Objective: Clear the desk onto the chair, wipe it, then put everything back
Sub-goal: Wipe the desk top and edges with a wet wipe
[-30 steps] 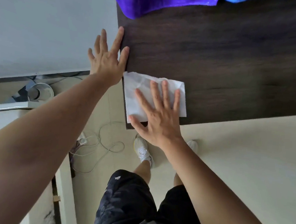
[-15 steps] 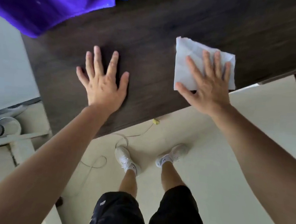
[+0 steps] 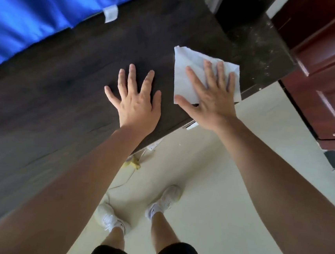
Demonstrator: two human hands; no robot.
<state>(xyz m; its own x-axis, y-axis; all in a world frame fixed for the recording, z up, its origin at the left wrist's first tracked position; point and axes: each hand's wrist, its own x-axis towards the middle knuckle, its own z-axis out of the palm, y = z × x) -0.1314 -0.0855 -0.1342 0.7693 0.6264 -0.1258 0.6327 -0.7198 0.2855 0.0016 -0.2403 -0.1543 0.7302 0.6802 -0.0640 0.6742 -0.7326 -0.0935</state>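
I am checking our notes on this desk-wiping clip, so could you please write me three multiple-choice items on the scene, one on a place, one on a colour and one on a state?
1. Where is the white paper?
A. on the floor by the shoes
B. on the desk near its front edge, under the right hand
C. on the cabinet

2. What colour is the fabric at the desk's far side?
A. green
B. yellow
C. blue

3. How is the left hand?
A. flat on the bare desk, fingers spread
B. gripping the paper
C. curled into a fist

Answers: 1 B, the right palm presses it onto the desk; 2 C, it shows bright blue; 3 A, its straight fingers lie apart on the wood.
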